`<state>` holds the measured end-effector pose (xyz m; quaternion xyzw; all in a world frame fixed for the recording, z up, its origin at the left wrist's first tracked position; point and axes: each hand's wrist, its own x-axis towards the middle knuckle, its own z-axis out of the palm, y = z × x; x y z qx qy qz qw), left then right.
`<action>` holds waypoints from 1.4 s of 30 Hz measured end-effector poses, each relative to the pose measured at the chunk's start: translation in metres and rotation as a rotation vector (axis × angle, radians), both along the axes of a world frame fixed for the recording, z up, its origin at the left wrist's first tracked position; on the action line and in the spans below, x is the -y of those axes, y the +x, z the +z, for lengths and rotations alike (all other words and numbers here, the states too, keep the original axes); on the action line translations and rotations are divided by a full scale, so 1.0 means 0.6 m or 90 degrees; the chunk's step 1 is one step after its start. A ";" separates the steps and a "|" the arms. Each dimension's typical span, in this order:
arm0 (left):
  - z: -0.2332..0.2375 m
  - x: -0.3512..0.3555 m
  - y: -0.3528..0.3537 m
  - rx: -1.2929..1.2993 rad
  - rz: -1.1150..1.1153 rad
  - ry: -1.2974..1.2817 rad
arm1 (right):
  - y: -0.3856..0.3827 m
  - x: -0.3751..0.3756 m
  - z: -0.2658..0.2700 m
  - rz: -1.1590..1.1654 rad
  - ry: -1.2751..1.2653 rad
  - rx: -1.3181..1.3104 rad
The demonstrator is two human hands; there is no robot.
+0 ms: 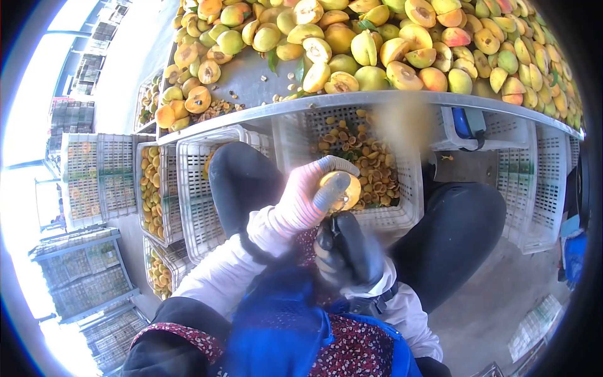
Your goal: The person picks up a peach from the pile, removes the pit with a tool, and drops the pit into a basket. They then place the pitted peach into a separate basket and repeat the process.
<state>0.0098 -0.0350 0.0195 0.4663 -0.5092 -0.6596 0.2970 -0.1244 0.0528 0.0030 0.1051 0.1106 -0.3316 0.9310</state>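
My left hand (314,191), in a striped glove with grey fingertips, is closed round a yellow fruit half (344,190), its cut side facing up. Just below it, my right hand (344,248) in a dark glove has its fingers curled together close to the fruit. What the right hand holds, if anything, is hidden and blurred. Both hands are above my lap, over the near edge of a white crate (411,210) with small brown and orange pieces inside. A blurred tan shape (405,125) hangs above that crate.
A metal table (251,75) ahead bears heaped whole and halved fruit (402,75), with pits and scraps at its left. Crates of fruit (151,188) stand at the left, stacked crates (94,176) beyond them. More white crates (524,188) are at the right.
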 end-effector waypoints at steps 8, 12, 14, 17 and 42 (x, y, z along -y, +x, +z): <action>-0.031 -0.062 0.000 -0.268 0.353 0.332 | 0.003 0.017 -0.010 -0.134 -0.085 0.440; 0.058 -0.021 0.113 -0.089 0.502 -0.081 | 0.005 0.000 -0.040 -0.003 0.010 0.066; 0.115 0.019 0.215 0.363 0.381 -0.258 | 0.004 0.006 -0.038 0.035 0.049 0.010; 0.169 0.088 0.296 1.026 -0.122 -0.156 | 0.004 0.018 -0.033 0.028 0.061 -0.115; 0.065 0.552 0.144 0.922 -0.085 -0.371 | 0.017 0.041 -0.062 0.007 -0.096 -0.464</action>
